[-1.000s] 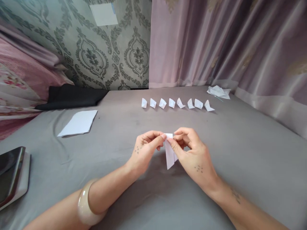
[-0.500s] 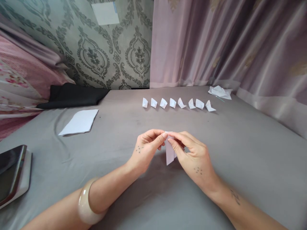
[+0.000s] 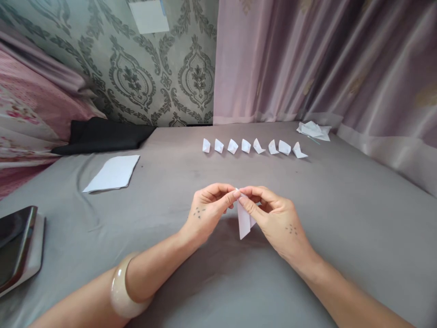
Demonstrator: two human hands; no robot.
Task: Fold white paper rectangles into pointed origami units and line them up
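Grey bedsheet | left hand, right hand: fingers pinching folded paper

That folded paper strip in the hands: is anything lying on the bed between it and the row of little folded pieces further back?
Nothing visible. Both hands, left hand and right hand, pinch the paper strip; only bare grey sheet lies before the row of folded pieces.

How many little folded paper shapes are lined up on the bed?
8, in one row on the grey sheet beyond the hands: little folded paper shapes.
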